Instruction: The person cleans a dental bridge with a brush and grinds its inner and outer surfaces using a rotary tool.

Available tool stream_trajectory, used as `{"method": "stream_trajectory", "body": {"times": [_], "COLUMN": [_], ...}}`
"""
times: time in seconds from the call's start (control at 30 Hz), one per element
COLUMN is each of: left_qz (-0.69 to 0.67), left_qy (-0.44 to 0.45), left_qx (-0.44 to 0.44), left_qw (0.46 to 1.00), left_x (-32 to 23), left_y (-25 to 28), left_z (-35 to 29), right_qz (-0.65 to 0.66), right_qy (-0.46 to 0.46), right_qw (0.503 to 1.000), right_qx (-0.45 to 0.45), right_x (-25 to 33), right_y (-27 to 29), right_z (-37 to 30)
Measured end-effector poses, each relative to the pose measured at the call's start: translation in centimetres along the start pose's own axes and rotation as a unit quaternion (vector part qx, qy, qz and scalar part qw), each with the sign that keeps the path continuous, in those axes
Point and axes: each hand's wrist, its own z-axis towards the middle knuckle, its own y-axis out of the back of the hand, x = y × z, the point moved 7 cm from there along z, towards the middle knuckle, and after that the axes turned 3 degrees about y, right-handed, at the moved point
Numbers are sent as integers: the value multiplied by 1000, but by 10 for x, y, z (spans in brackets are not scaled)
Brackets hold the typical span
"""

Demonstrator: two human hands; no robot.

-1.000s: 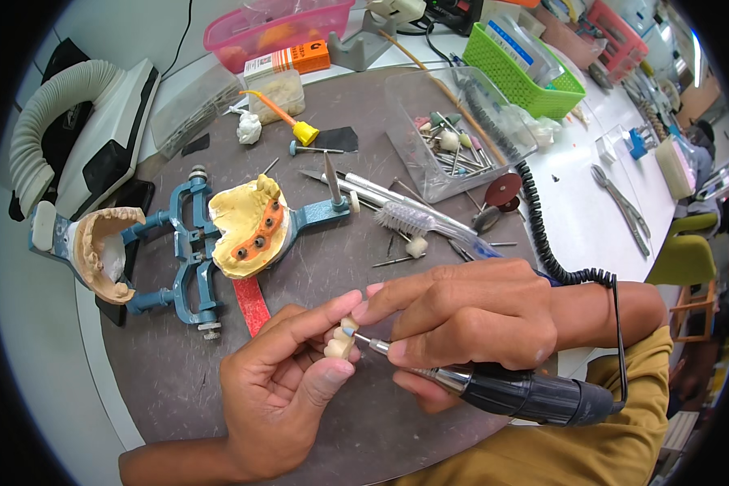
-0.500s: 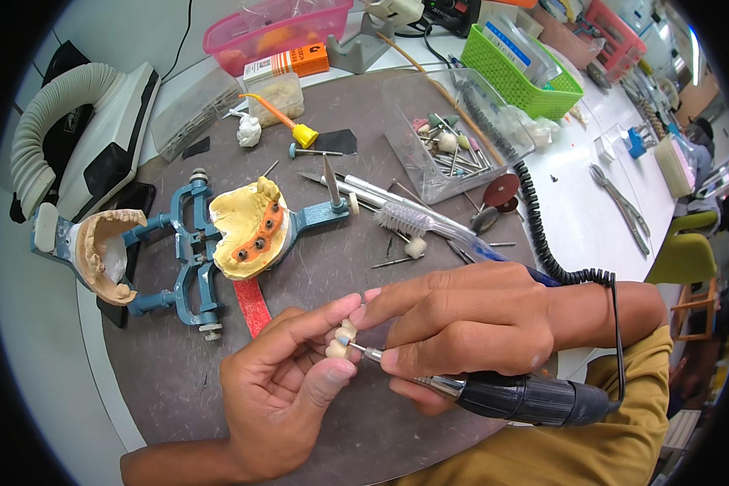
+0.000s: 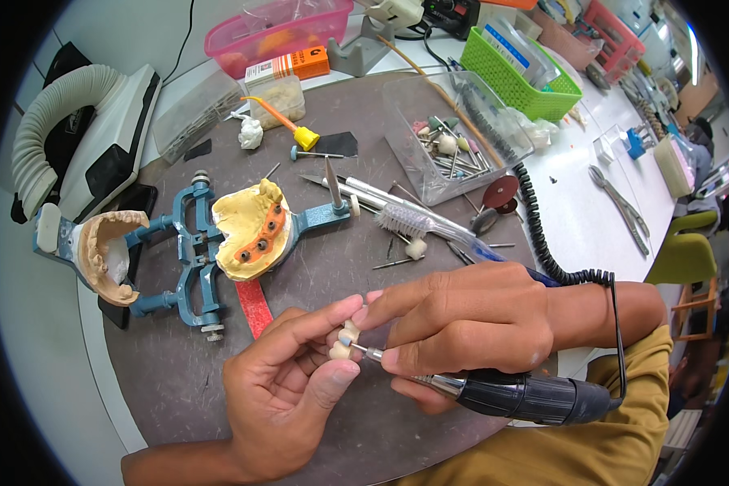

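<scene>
Nearest to the camera, the left hand point(image 3: 287, 389) pinches a small cream-coloured dental piece point(image 3: 344, 340) between thumb and forefinger, palm turned up, so that the piece is steady and its surface faces the tool. The right hand point(image 3: 470, 324) is closed around a black rotary handpiece point(image 3: 510, 395), held like a pen — this grip probably gives fine control. Its small tip touches the dental piece, and the right fingertips rest against the left ones, which seems to brace both hands together.

From the handpiece a black coiled cord point(image 3: 547, 219) runs away over the right wrist to the back of the bench, out of the working area.

Both hands hover above a round grey work mat point(image 3: 178, 381). Farther on the mat lies a blue articulator point(image 3: 190, 259), opened flat, with a yellow plaster cast point(image 3: 251, 231) facing up — easy to look at for comparison, I think. Just beside it lies a toothbrush point(image 3: 425, 227).

Beyond stands a clear tray of burs point(image 3: 449, 146), within reach of the right hand, and farthest a green basket point(image 3: 526, 69) and a pink box point(image 3: 279, 32).
</scene>
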Motion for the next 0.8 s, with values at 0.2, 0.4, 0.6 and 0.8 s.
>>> {"method": "stream_trajectory", "body": {"times": [0.2,0.4,0.6,0.8], "left_qz": [2,-4,-4,-4], "left_qy": [-2,-13,-23,-24], "left_qx": [10,10,7,12], "left_qw": [1000,1000,1000,1000], "left_x": [0,-2,-3,-2], "left_y": [0,0,-1,0], "left_z": [0,-1,1,0], "right_qz": [-2,1,-2,-16], "right_qy": [-6,-11,-11,-35], "right_qw": [1000,1000,1000,999], "right_qx": [0,2,4,7], "right_x": [-1,-1,-3,-2], "right_y": [0,1,1,2], "right_z": [0,0,0,1]}}
